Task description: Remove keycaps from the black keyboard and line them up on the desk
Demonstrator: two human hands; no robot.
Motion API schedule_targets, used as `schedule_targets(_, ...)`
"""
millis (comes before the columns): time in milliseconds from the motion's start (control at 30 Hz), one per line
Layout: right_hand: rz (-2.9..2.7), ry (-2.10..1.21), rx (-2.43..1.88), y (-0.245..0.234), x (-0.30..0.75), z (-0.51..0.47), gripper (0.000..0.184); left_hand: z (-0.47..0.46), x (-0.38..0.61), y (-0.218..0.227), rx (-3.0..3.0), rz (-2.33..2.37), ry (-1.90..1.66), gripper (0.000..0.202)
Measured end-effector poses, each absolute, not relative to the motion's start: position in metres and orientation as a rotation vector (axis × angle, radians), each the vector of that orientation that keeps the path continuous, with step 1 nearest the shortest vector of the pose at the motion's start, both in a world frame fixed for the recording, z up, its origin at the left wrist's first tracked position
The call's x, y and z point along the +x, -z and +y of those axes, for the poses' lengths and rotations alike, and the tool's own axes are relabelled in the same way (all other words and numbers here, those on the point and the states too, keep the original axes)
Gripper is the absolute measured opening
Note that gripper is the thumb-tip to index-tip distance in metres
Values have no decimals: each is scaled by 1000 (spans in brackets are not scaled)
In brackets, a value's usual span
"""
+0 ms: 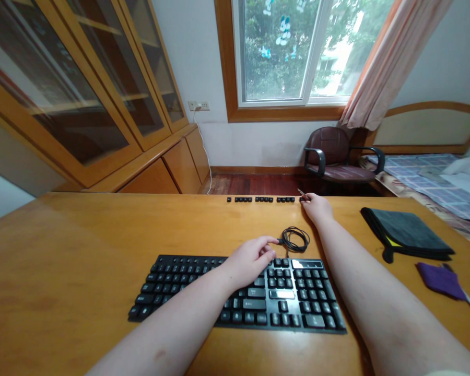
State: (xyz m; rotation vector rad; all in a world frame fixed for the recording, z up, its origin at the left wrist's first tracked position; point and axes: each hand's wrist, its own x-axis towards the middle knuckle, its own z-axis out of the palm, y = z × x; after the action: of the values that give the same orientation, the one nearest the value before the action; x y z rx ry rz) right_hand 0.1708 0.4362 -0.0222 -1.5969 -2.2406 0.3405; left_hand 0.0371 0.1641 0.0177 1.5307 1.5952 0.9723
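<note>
A black keyboard [246, 304] lies on the wooden table, partly hidden by my left forearm. My left hand [253, 258] rests over its upper edge, index finger stretched toward a coiled black cable [295, 240] and the other fingers loosely bent. At the table's far edge, my right hand [317, 209] pinches a small, thin, dark tool [302, 194], whose exact kind is too small to make out. Beside those fingertips runs a row of loose black keycaps [263, 199], set in groups along the edge. The keycap nearest the right fingers is partly covered.
On the right of the table [82, 250] lie a folded dark grey cloth [409, 232] and a purple cloth item [441, 280] with a pale stick-like part. Beyond the table are a chair [331, 154], a bed [431, 175] and a glass-fronted cabinet [141, 151].
</note>
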Motion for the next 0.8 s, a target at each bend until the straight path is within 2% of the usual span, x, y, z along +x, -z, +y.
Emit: schedule_targets(800,-2288,-319,-1548,22,170,434,32,163,38,-19,1536,1605,-951,35)
